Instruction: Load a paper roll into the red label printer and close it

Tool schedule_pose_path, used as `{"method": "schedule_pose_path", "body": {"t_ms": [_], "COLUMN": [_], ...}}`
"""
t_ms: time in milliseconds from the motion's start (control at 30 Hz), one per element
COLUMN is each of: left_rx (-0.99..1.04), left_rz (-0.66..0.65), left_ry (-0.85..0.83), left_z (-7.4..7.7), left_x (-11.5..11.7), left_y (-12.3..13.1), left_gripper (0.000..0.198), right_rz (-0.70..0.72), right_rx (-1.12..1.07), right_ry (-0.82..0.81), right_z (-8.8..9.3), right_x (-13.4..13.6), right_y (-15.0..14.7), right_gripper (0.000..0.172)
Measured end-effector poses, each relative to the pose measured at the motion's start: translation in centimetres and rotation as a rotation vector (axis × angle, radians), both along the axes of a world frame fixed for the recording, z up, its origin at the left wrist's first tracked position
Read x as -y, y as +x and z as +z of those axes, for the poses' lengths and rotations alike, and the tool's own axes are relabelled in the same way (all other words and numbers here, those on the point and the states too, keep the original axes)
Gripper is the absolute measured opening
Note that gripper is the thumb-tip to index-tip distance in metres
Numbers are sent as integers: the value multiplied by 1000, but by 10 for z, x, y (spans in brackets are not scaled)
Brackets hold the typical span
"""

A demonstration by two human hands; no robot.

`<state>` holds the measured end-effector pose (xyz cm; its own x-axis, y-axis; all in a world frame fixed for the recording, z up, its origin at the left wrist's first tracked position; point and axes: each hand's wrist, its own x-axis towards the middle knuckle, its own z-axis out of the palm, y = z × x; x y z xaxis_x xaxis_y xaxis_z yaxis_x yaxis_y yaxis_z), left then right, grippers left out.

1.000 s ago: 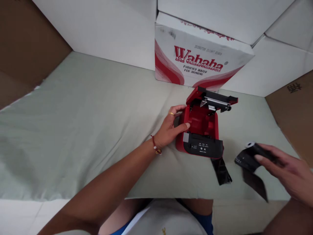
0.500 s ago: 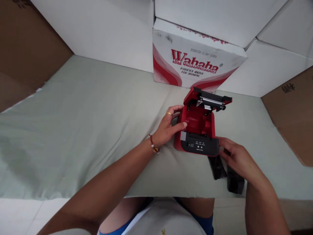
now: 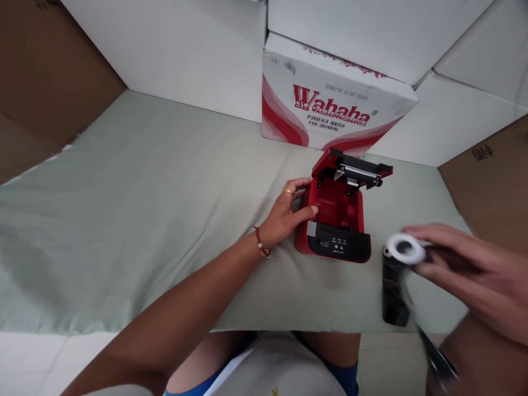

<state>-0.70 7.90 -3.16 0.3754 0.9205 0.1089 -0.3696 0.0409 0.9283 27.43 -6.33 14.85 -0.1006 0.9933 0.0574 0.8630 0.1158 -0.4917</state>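
A red and black label printer (image 3: 338,245) stands on the cloth with its lid raised and its red inner bay bare. My left hand (image 3: 289,212) grips its left wall, thumb over the rim and fingers along the outside. Off to the right, my right hand (image 3: 462,269) is closed on a small roll (image 3: 405,248) with a white ring-shaped end. A dark, shiny strip (image 3: 437,355) trails down from the roll, blurred by motion. Below the roll, a black block-like object (image 3: 394,300) lies on the cloth, partly covered from view.
Behind the printer stands a white and red water carton (image 3: 330,110). White panels (image 3: 185,55) form the back, with brown cardboard at the left (image 3: 53,93) and right (image 3: 495,198). A pale green cloth (image 3: 144,192) covers the table, whose front edge is near my lap.
My right hand has left the printer's front right corner and moved right, lifting the roll with its dark strip. My left hand keeps its hold on the printer.
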Motion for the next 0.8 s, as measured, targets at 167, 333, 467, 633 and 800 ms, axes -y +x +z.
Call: {"method": "schedule_pose_path", "body": {"t_ms": [167, 333, 467, 633, 800], "left_rx": [-1, -27, -32, -43, -67], "left_rz": [3, 9, 23, 22, 17], "left_ry": [29, 52, 64, 72, 69], "left_z": [1, 1, -1, 0, 1], "left_x": [0, 0, 0, 0, 1], "left_y": [0, 0, 1, 1, 1], "left_gripper": [59, 59, 58, 58, 59], "right_rz": [17, -26, -62, -118, -127], "right_rx": [112, 387, 479, 582, 622], "right_ry": [79, -72, -205, -266, -260], "right_z": [-37, -53, -45, -41, -47], "right_x": [-54, -76, -94, -111, -115], "right_y": [-68, -87, -97, -110, -109], "right_gripper": [32, 39, 46, 51, 51]}}
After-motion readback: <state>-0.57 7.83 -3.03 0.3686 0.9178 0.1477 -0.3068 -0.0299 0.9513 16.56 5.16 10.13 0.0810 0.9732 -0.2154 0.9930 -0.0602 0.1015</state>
